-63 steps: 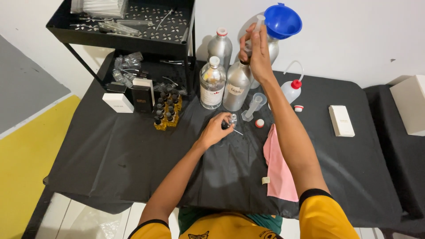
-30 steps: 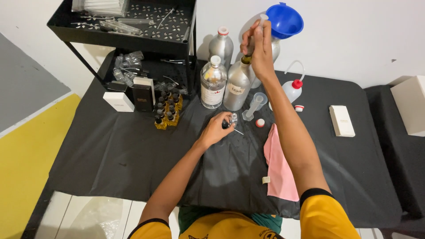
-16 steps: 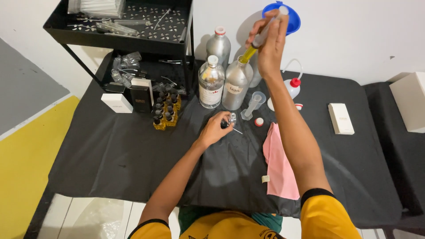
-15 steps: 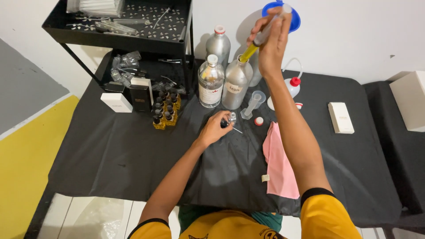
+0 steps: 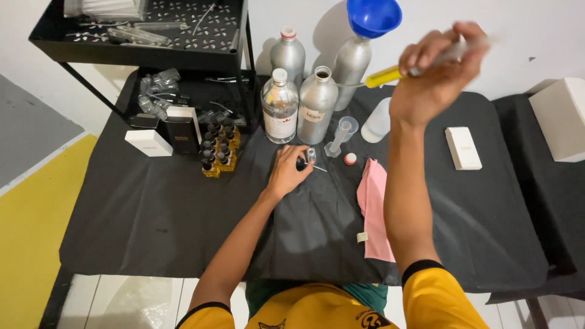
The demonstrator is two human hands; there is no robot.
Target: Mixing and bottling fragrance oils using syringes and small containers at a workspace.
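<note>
My right hand (image 5: 434,79) is raised in the upper right of the frame, fingers curled tight around a clear plastic syringe filled with yellow liquid (image 5: 390,75). The syringe lies nearly level, its tip pointing left toward the open-necked silver aluminium bottle with a small label (image 5: 316,105) in the upper middle; tip and bottle are apart. My left hand (image 5: 286,170) rests on the bench draped in black cloth (image 5: 152,207) at the centre of the frame, fingertips pinched on a small clear glass vial (image 5: 309,156) that stands there.

Just right of the vial are a small clear measuring cylinder (image 5: 339,135) and a little red-and-white cap (image 5: 350,158). A pink cloth (image 5: 374,207) lies lower right of them. Behind the open bottle stands a taller silver bottle carrying a blue plastic funnel (image 5: 373,16), and beside it a clear glass bottle with a white cap (image 5: 280,108). To the left is a cluster of small amber-filled, black-capped bottles (image 5: 218,147).
</note>
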